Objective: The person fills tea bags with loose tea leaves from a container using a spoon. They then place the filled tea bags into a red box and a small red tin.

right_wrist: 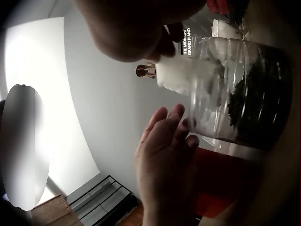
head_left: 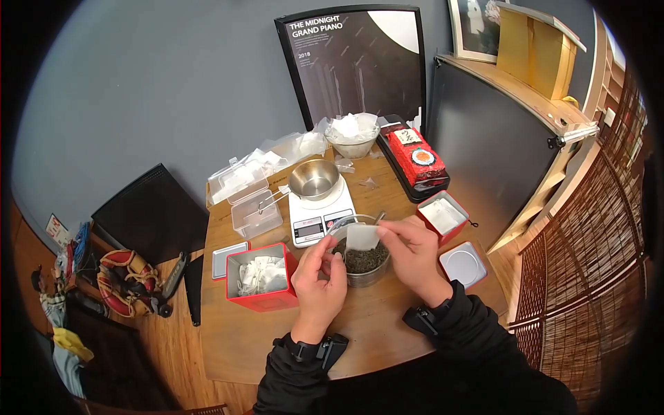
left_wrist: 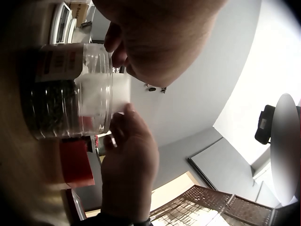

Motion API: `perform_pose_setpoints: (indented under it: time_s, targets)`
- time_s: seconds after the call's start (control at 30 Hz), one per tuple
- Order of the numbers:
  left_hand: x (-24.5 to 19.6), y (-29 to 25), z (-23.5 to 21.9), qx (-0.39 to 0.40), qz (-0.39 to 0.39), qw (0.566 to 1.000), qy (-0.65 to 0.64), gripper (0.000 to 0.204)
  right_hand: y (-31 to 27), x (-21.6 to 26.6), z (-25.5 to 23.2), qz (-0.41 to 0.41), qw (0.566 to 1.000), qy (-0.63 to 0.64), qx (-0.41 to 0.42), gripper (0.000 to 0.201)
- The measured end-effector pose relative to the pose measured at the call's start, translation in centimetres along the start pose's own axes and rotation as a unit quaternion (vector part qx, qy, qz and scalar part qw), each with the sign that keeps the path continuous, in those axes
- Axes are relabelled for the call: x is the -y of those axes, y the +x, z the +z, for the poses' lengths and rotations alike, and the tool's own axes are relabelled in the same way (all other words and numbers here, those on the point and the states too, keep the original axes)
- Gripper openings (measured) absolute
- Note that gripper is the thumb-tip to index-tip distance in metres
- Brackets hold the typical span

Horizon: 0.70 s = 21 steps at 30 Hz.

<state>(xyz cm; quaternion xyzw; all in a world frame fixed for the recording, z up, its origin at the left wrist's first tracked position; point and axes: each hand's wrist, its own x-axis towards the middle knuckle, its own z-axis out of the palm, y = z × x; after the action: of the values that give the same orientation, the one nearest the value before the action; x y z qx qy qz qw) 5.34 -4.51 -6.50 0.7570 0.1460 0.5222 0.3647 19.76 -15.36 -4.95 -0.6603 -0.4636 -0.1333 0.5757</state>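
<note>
My right hand (head_left: pixel 413 250) pinches a small white tea bag (head_left: pixel 362 237) by its edge. The bag hangs at the mouth of a clear jar (left_wrist: pixel 101 127), partly inside the rim. Dark dried tea leaves (head_left: pixel 365 260) fill the lower part of the jar. A metal spoon handle (head_left: pixel 380 216) pokes up beside the right fingertips; its rounded end (right_wrist: pixel 141 71) shows behind the bag in the right wrist view. My left hand (head_left: pixel 320 282) is at the jar's near left side, fingers loosely bent, fingertips right at the rim and nothing visible in its grasp.
Left of the jar stands a red tin (head_left: pixel 261 299) of white tea bags; another red tin (head_left: pixel 443 216) is at right, near a lid (head_left: pixel 464 265). Behind are a scale (head_left: pixel 308 231) bearing a metal pan (head_left: pixel 315 180), a clear plastic box (head_left: pixel 256 214) and a red package (head_left: pixel 417 158).
</note>
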Motion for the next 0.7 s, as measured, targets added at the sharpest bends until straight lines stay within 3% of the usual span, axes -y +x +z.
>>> perform_pose_setpoints:
  time_s: [0.1, 0.17, 0.2, 0.27, 0.4, 0.5, 0.57, 0.7]
  targets:
    - [0.0, -0.1, 0.1, -0.004, -0.005, 1.0, -0.004, 0.037, -0.1, 0.0, 0.1, 0.027, 0.994, 0.08, -0.065, 0.01]
    - [0.0, 0.1, 0.0, 0.0, -0.003, 1.0, -0.01, 0.038, -0.5, -0.6, 0.9, 0.166, 0.962, 0.206, -0.063, 0.01]
    - [0.0, 0.2, 0.1, -0.002, -0.002, 1.0, -0.009, 0.038, -0.3, -0.7, 0.7, 0.164, 0.962, 0.207, -0.064, 0.01]
    - [0.1, -0.2, 0.2, -0.009, -0.007, 1.0, -0.006, 0.038, -0.1, -0.7, -0.3, 0.089, 0.993, 0.078, -0.01, 0.011]
    - [0.3, 0.2, 0.2, -0.007, -0.002, 1.0, -0.007, 0.038, -0.3, -0.6, 0.0, 0.075, 0.994, 0.07, -0.027, 0.011]
    - [0.4, -0.1, 0.2, -0.01, -0.005, 1.0, -0.01, 0.038, -0.2, -0.5, 0.0, 0.12, 0.979, 0.167, 0.011, 0.013]
    - [0.6, 0.0, 0.2, -0.012, -0.005, 1.0, -0.012, 0.039, -0.2, -0.2, 0.0, 0.184, 0.926, 0.33, -0.008, 0.015]
    - [0.5, 0.0, 0.2, -0.011, -0.015, 1.0, -0.018, 0.039, 0.6, -0.5, -0.9, 0.197, 0.917, 0.346, 0.021, 0.015]
